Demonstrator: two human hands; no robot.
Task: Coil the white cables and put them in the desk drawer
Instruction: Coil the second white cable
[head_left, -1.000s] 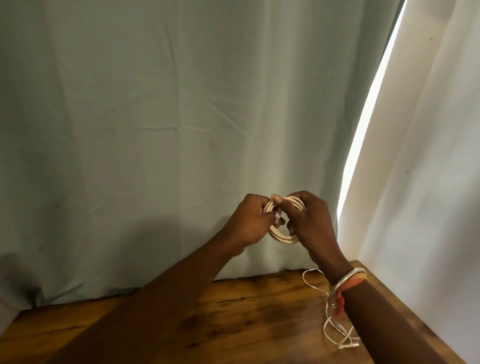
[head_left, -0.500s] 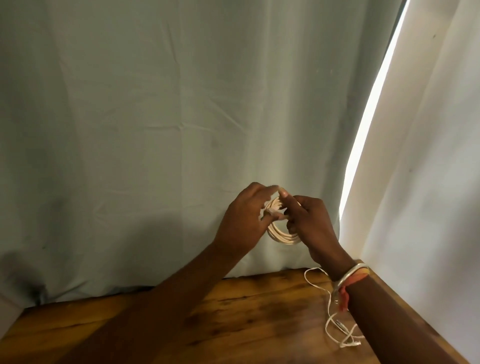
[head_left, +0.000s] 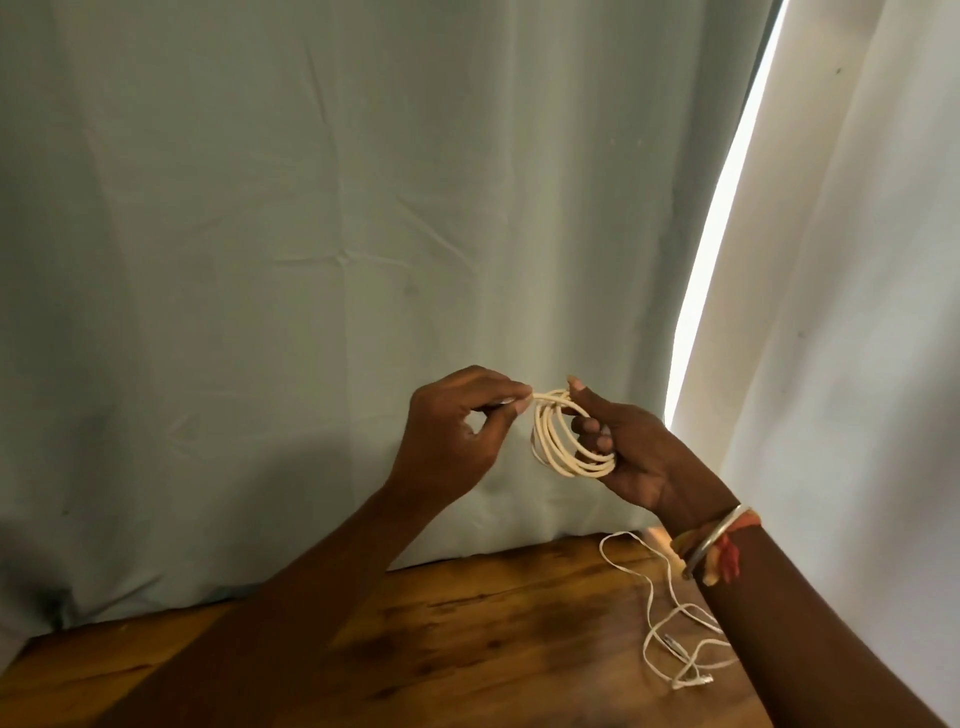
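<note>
Seen from the head camera, a person holds a coiled white cable (head_left: 566, 452) in the air above a wooden bench (head_left: 467, 623) — the right hand (head_left: 628, 457) has its grip curled through the loops, and the left hand (head_left: 457, 436) pinches the coil's top strand. A thinner white cable (head_left: 670, 623) lies loose on the bench beneath the right wrist, before a pale curtain (head_left: 311, 260).

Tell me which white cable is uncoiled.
The thin cable lying loose on the desk. The thicker cable is coiled, held by the left hand and right hand.
</note>
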